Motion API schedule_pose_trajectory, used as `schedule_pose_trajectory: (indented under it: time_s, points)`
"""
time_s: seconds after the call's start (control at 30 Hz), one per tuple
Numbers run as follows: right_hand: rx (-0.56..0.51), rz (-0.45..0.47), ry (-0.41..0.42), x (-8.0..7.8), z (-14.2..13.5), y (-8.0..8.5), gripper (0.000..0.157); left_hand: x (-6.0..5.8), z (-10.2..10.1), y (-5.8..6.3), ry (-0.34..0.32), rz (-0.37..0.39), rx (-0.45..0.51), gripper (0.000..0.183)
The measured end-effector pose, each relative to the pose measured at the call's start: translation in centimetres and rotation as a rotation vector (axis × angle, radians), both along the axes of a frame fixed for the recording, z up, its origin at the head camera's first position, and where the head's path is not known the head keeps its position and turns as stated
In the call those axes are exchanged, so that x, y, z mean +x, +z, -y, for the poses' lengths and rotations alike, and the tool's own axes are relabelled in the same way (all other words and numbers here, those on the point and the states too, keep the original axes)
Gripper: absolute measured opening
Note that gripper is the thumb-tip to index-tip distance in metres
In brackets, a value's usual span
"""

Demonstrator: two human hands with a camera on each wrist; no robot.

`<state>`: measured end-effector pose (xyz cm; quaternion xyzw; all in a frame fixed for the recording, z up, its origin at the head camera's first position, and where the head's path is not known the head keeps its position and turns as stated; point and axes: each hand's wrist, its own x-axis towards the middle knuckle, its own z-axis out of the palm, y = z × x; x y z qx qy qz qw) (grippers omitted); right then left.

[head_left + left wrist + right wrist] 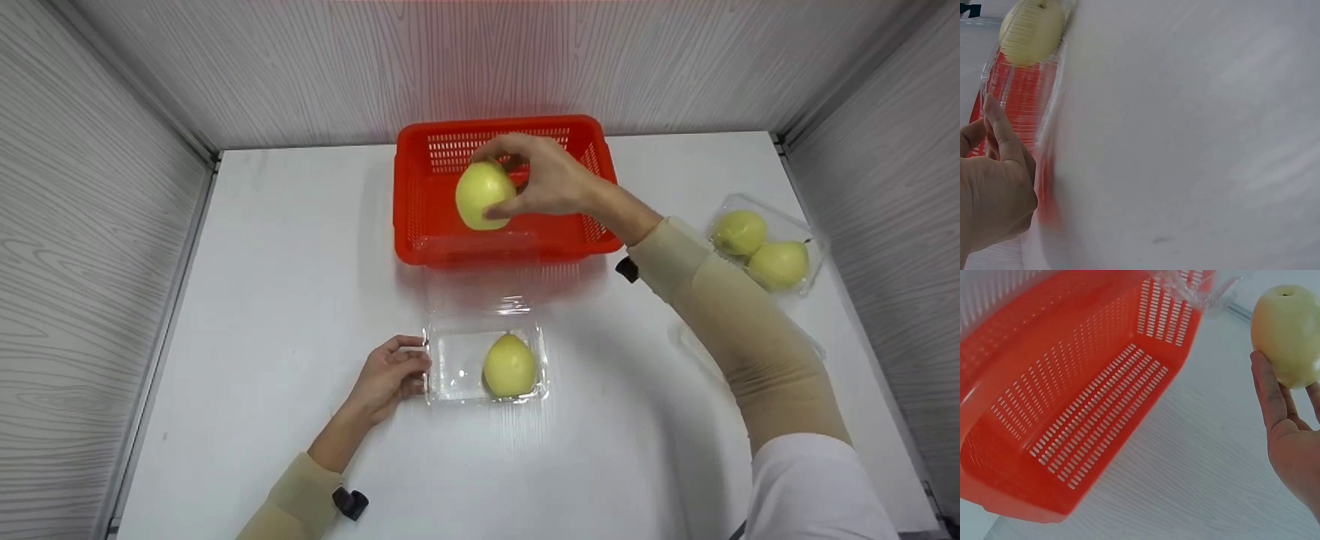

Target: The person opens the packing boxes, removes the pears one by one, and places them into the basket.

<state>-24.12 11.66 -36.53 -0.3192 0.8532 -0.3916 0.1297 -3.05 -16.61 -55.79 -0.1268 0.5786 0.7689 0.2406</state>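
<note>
My right hand (551,180) grips a yellow-green pear (484,195) between thumb and fingers, over the red plastic basket (403,195). The right wrist view shows the same pear in the fingers beside the basket. At the table's middle lies a clear hinged plastic box (457,367), its lid raised toward the basket. One pear (510,367) stands in the right half of the box's base. My left hand (386,379) pinches the left edge of this box. In the left wrist view, its fingers (1005,132) lie along the clear wall.
On the right of the white table (277,285), another clear box holds two pears (740,231). More clear plastic (697,349) lies partly hidden under the right forearm. Grey wood-grain walls (300,67) stand at the back and sides.
</note>
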Motion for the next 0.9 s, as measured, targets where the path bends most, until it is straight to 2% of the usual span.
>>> schedule_pose_trajectory:
  time_s: [0.23,0.53,0.7,0.9]
  points:
    - [0.022,0.012,-0.089,-2.6,-0.7,-0.9,0.064,0.2,0.0,-0.1,0.011,0.007,-0.01,0.034]
    - [0.034,0.075,-0.174,-5.4,-1.2,-3.2,0.062,0.1,-0.1,0.1,0.011,0.007,-0.02,0.036]
    - [0.065,0.117,-0.187,-6.5,-1.1,-4.5,0.066,0.2,0.0,0.0,0.003,-0.003,-0.002,0.036]
    - [0.126,0.161,-0.204,-7.1,-1.0,-6.2,0.066,0.3,-0.1,-0.1,0.003,-0.008,-0.004,0.037]
